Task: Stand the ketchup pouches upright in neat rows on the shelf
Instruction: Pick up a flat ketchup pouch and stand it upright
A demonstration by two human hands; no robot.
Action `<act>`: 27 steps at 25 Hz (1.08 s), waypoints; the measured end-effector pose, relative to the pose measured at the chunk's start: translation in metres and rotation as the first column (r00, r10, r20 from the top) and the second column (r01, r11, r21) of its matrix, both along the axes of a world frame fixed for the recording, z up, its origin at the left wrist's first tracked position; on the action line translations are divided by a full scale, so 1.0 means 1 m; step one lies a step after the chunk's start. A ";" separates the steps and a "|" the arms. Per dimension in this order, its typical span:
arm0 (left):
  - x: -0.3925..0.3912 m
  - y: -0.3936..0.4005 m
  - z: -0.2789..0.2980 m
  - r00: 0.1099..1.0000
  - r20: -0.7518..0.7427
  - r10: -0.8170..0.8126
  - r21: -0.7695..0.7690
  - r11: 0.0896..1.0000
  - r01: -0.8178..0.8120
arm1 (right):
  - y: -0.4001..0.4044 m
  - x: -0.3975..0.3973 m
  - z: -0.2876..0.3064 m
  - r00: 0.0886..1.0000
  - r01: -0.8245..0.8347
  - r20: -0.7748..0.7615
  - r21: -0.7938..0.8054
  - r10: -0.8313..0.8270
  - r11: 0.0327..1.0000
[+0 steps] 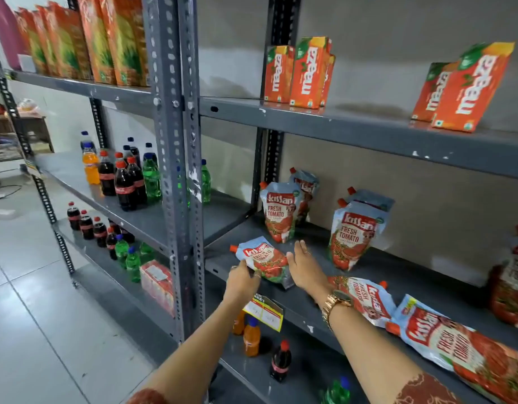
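The ketchup pouches are pale blue with a red cap at one corner, a red brand band and a picture of tomatoes below "FRESH TOMATO". Seven show in full or mostly: one lying pouch (265, 262) flat between the two hands with its cap pointing left, an upright pair (281, 212) just beyond the right hand's fingertips, one behind the other, a second upright pair (352, 234) further right of that hand, also one behind the other and leaning a little, and two more lying flat, the first (365, 298) under and just right of the right wrist, the second (456, 351) beyond it toward the right edge. A further red pack at the far right is cut off and I cannot tell what it is. All rest on the grey shelf (310, 310).

The left hand (241, 282) reaches forward, palm down, its fingers closed on the near left edge of the lying pouch. The right hand (305, 266) is stretched out with fingers straight and spread slightly, open, its palm side against the right end of that same pouch; a gold watch (335, 304) sits on the wrist.
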State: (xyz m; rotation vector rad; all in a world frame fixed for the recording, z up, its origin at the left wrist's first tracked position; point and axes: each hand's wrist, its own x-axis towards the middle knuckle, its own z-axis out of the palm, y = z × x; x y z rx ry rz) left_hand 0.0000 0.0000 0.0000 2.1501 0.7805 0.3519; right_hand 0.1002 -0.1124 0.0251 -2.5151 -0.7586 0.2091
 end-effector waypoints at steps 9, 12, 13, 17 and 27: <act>0.019 0.026 0.004 0.993 0.026 0.116 -0.251 0.962 -0.105 | 0.015 -0.001 0.000 0.976 0.204 -0.088 0.085 -0.197 0.975; 0.023 0.044 0.003 0.984 -0.024 0.176 -0.357 0.918 -0.173 | 0.016 -0.010 0.002 0.875 0.264 -0.445 0.109 -0.190 0.958; 0.024 0.047 0.002 0.984 -0.054 0.167 -0.389 0.904 -0.175 | 0.017 -0.012 0.001 0.827 0.299 -0.529 0.129 -0.189 0.946; 0.025 0.049 0.005 0.981 -0.090 0.172 -0.525 0.829 -0.194 | 0.022 -0.023 -0.003 0.635 0.450 -0.767 0.268 -0.095 0.852; 0.043 0.038 0.027 0.943 0.266 0.201 -0.630 0.777 0.012 | 0.013 -0.022 0.003 0.849 0.476 -0.482 0.523 -0.215 0.707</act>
